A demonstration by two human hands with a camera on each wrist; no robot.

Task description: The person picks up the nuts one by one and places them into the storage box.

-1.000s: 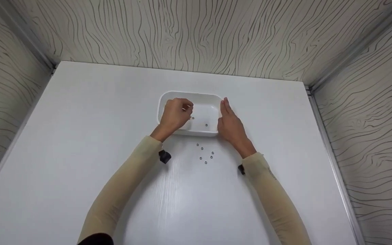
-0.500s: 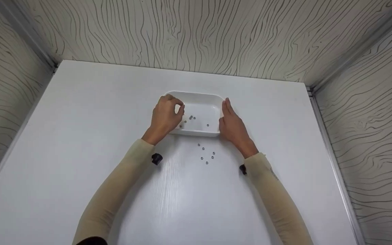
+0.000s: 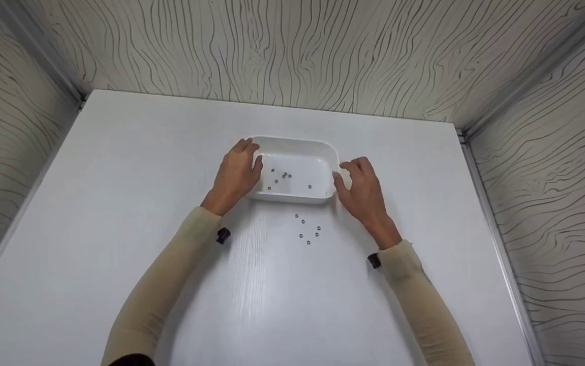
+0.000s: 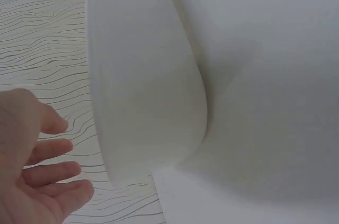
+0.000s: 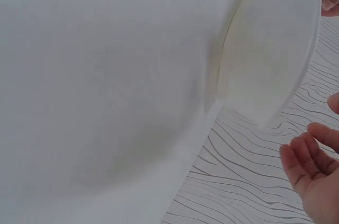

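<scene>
A white rectangular plastic box [image 3: 292, 199] with rounded corners stands on the table in the head view. Several tiny grey ring-like pieces [image 3: 284, 176] lie on its floor, mostly toward the left; they are too small to name surely. At the box's left end is my left hand [image 3: 235, 173], fingers loosely bent, nothing visible in them. The left wrist view has these fingers [image 4: 53, 172] apart from the box wall [image 4: 143, 75]. My right hand [image 3: 365, 190] hovers by the right rim, thumb and fingers spread. In the right wrist view a gap separates that hand [image 5: 318, 176] from the box.
Several more of the tiny ring-like pieces [image 3: 317, 234] lie scattered on the white table [image 3: 170, 137] in front of the box. Wood-patterned panels [image 3: 292, 56] enclose the table at the back and both sides.
My left hand has drawn back leftward from over the box, its pinch loosened, and more pieces lie inside. My right hand has left the box's right side, moving rightward with fingers now bent.
</scene>
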